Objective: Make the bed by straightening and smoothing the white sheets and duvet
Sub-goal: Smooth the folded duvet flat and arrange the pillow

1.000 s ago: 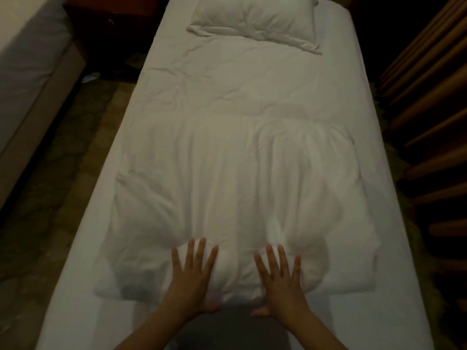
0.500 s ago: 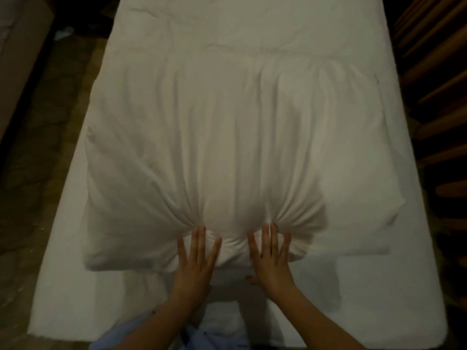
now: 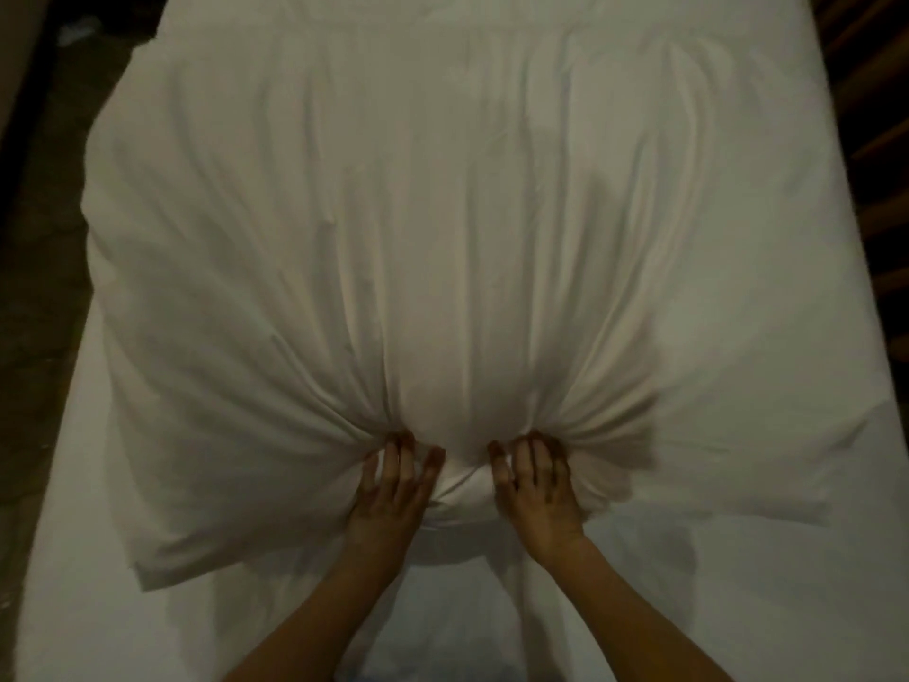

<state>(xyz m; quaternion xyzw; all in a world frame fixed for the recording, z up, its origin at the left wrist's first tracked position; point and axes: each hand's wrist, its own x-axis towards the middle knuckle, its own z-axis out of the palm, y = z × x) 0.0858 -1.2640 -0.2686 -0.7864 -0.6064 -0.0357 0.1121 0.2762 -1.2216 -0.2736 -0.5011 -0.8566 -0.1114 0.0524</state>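
- Duvet (image 3: 442,228) under both hands, bunched at its near edge, lying lengthwise over the sheet (image 3: 738,607) in the middle of the bed.
- Left hand (image 3: 393,494) palm down on the near edge, fingers (image 3: 392,457) slightly spread, tips dug into the cloth and gathering a fan of creases.
- Right hand (image 3: 538,489) palm down just beside it, fingers (image 3: 524,460) close together, tips likewise pressed into the gathered cloth.
- Whether the fingertips hook round a fold or only press down: cannot tell, tips sunk into the fabric and blurred.
- Small puffed ridge of cloth between the two hands, touching both.
- Creases radiating from each set of fingertips, running up and outward across the cover; long straight folds along the middle toward the far end.
- Near left corner of the cover hanging low and pointed on the sheet; near right corner flatter and spread wider.
- Bare forearms entering from the bottom edge, angled inward toward the middle.
- Sheet showing bare along the left side, the right side and the near end, smooth and pale.
- Dark floor (image 3: 34,297) left of the bed.
- Wooden slats (image 3: 880,140) along the right edge, mostly in shadow.
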